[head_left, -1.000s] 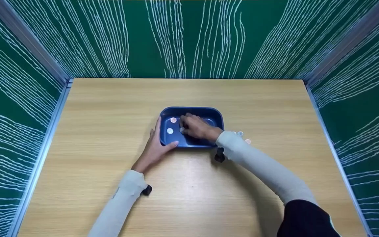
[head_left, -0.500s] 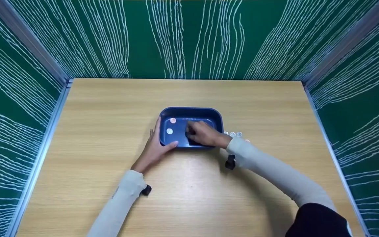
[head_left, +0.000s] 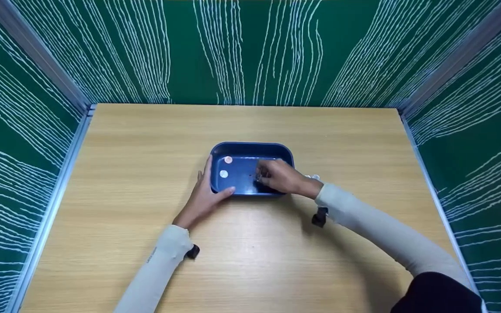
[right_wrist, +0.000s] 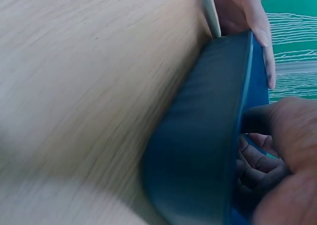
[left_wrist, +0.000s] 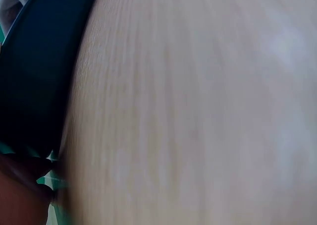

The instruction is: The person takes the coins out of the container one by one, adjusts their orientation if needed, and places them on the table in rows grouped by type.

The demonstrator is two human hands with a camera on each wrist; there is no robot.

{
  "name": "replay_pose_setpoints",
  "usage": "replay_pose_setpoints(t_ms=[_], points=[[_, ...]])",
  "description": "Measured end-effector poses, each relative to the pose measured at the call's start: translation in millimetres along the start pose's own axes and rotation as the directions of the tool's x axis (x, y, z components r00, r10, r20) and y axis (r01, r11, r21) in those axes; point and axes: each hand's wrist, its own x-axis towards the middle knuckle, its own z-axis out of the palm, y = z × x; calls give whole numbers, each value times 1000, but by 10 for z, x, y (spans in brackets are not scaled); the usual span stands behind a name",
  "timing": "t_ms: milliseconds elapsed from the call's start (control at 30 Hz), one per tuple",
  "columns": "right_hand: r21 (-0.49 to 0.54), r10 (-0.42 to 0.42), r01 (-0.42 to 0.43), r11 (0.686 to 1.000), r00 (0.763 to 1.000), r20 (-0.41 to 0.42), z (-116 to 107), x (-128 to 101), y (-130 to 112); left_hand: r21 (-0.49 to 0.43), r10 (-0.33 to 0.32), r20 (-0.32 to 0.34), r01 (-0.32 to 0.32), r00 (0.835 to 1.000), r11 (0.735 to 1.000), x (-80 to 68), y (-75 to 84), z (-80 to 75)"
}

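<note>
A dark blue rectangular tray point(head_left: 242, 191) with rounded corners sits on the table. My left hand point(head_left: 205, 193) grips its left end, thumb over the near rim and fingers along the left wall. Inside the tray's left part lie a copper-coloured coin point(head_left: 228, 160) and, nearer to me, a silver coin point(head_left: 224, 174). My right hand point(head_left: 281, 176) reaches over the right side into the tray, fingers curled, with a silver coin point(head_left: 258, 177) at the fingertips, mostly hidden. In the right wrist view its curled fingers point(right_wrist: 260, 165) show behind the tray's wall.
Silver coins point(head_left: 315, 177) lie on the wooden table point(head_left: 250, 252) just right of the tray, partly covered by the right wrist. Green panels point(head_left: 263, 56) with white wavy lines stand at the back and both sides. Dark wrist cameras point(head_left: 193, 252) hang under both sleeves.
My right hand has moved rightward within the tray, and the coin at its fingertips has gone with it. The left hand and tray stay in place.
</note>
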Motion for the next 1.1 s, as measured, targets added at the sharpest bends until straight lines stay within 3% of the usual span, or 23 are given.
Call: replay_pose_setpoints(t_ms=[467, 800, 1100], points=[[70, 0, 3, 998, 999, -41, -176, -225, 51, 5, -32, 3, 32, 999, 999, 3, 5, 12], [185, 127, -114, 976, 990, -61, -358, -357, 124, 21, 51, -9, -50, 999, 999, 2, -6, 2], [239, 167, -132, 962, 977, -132, -407, -474, 224, 12, 44, -8, -44, 999, 999, 3, -10, 10]])
